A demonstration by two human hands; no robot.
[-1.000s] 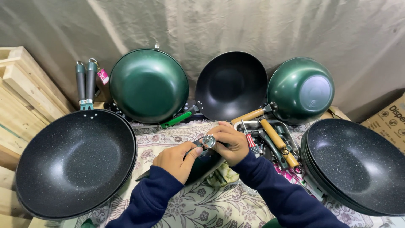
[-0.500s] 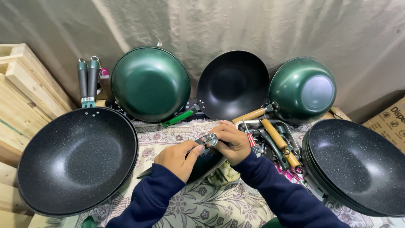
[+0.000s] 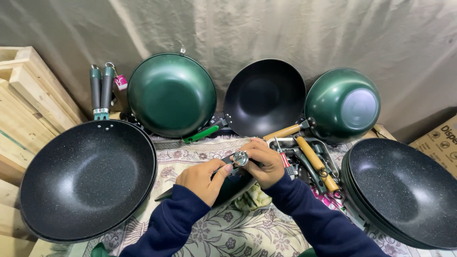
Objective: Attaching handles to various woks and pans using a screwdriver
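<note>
I'm at a cookware workbench: speckled black woks (image 3: 88, 178) stacked left and right, green woks (image 3: 171, 95) against the far cloth backdrop (image 3: 238, 28), loose handles in a tray (image 3: 320, 144) right.

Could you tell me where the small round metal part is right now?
In the head view it sits centre frame, pinched between the left hand and right hand: the small round metal part, above the floral cloth.

The small round silver metal fitting (image 3: 240, 158) pinched between the hands is too small to identify, and the dark pan (image 3: 228, 188) beneath them is mostly hidden by fingers and navy sleeves. At near right, the stacked black speckled pans (image 3: 404, 190) are cut off by the edge, as is the brown cardboard box (image 3: 440, 140) farther right.
</note>
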